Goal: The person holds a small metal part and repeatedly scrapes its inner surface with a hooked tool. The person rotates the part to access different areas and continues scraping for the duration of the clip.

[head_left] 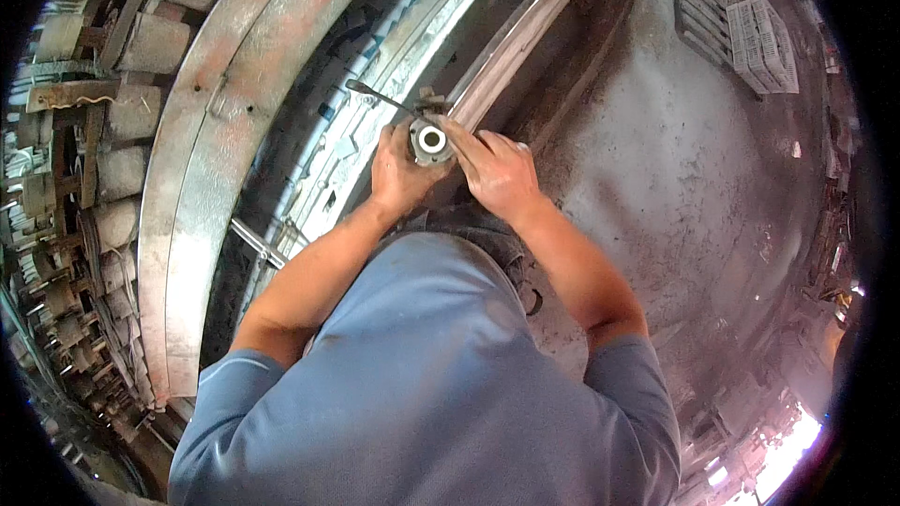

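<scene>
In front of my body, my left hand (401,176) is wrapped around a small metal part with a pale ring and a dark round hole (432,139) facing up. A thin dark tool (386,99) with a rounded end lies across the far side of this part, slanting up and to the left. My right hand (500,173) grips the tool's near end, its fingers pressed together beside the ring. Exactly what kind of tool it is cannot be made out, as the fingers cover that end.
A long curved metal panel (183,197) and shelves of stacked parts (155,42) stand on the left. Pale rails (375,84) and a long metal bar (525,33) run away from me. A chrome rod (258,244) sticks out by my left forearm. A white crate (761,45) lies far right on the grey floor (675,169).
</scene>
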A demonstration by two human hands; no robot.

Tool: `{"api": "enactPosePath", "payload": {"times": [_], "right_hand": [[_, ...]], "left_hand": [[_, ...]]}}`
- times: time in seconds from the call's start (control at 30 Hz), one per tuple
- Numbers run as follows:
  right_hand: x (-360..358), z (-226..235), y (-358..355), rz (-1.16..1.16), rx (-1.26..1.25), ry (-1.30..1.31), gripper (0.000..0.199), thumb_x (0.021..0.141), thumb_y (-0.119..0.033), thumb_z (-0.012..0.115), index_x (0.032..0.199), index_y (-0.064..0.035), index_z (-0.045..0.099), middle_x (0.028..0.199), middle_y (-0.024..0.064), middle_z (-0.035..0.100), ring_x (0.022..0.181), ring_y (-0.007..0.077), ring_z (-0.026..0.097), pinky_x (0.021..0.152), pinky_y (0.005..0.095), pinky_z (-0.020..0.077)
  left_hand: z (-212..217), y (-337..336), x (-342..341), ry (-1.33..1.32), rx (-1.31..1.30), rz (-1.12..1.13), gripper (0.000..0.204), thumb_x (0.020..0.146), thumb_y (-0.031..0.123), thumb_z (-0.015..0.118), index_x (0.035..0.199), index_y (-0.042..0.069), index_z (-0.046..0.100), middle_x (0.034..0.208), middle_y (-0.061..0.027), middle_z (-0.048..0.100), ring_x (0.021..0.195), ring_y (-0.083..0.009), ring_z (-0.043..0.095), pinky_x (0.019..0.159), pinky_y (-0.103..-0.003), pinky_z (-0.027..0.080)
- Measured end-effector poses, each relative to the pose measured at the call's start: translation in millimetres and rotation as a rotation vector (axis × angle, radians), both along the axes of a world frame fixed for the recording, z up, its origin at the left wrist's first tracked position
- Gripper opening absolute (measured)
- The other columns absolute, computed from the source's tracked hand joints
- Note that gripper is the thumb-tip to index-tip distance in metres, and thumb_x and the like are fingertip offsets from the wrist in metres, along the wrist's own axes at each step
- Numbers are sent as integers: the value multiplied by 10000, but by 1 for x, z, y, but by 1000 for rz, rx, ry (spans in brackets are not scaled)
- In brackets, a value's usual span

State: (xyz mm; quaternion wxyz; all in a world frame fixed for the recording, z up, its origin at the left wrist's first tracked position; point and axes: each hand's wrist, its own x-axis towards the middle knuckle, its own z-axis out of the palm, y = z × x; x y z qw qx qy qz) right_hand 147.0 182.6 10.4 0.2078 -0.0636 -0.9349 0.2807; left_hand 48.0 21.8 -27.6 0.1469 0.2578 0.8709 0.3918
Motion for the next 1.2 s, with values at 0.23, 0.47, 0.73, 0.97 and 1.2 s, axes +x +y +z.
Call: {"api": "enactPosePath", "payload": {"times": [0.23, 0.47, 0.73, 0.97, 1.2], "right_hand": [[12, -20, -5, -19, 30, -117, 534, 862, -182, 667, 1380, -277, 580, 687, 69, 569, 618, 283, 626, 543, 414, 535], [18, 13, -1, -17, -65, 33, 443, 876, -112, 689, 1312, -173, 641, 740, 101, 616, 640, 277, 635, 575, 395, 551], [30, -22, -14, 14, -39, -195, 552, 882, -155, 631, 1422, -219, 536, 775, 105, 585, 699, 315, 643, 574, 449, 528], [34, -28, -21, -53, 18, -88, 592, 827, -122, 681, 1400, -211, 566, 750, 76, 555, 648, 279, 627, 545, 413, 531], [30, -4, -30, -51, -63, 146, 564, 819, -66, 710, 1363, -156, 589, 757, 93, 569, 710, 284, 654, 589, 402, 559]], "left_hand": [[-9, -4, -4, -62, -49, -18, 771, 637, 259, 892, 1302, 28, 577, 1150, -194, 580, 1040, -385, 627, 895, -431, 535], [-2, -1, -7, -54, -35, -24, 694, 644, 267, 892, 1241, 50, 611, 1101, -180, 591, 1027, -383, 620, 893, -446, 525], [-11, 0, -4, 14, 28, 16, 592, 656, 239, 864, 1153, 19, 631, 1081, -191, 596, 989, -393, 615, 864, -459, 526], [1, 6, -8, 4, -56, -4, 628, 655, 247, 859, 1178, 4, 611, 1097, -207, 588, 1002, -409, 615, 850, -464, 525], [-3, 5, -5, -19, -56, -4, 657, 633, 277, 895, 1145, 0, 589, 1095, -207, 582, 984, -417, 623, 813, -475, 527]]}}
